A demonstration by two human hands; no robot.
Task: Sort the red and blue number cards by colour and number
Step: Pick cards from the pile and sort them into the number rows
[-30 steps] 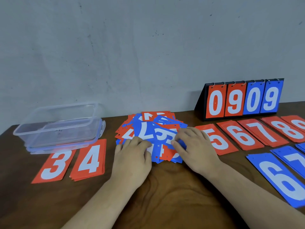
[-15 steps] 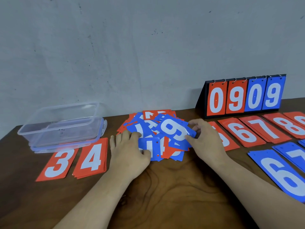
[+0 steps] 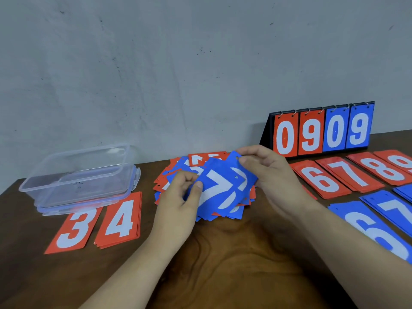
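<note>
Overlapping blue cards [image 3: 214, 188], a 7 uppermost, are pinched at opposite ends by the left grip [image 3: 176, 204] and right grip [image 3: 272, 175], held just above the mixed pile [image 3: 198, 158] on the surface [image 3: 234, 253].

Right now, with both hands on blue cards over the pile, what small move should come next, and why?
Probably carry the blue 7 over to the blue 7 stack at right. Left hand and right hand pinch blue cards above the pile; the front one reads 7.
</note>
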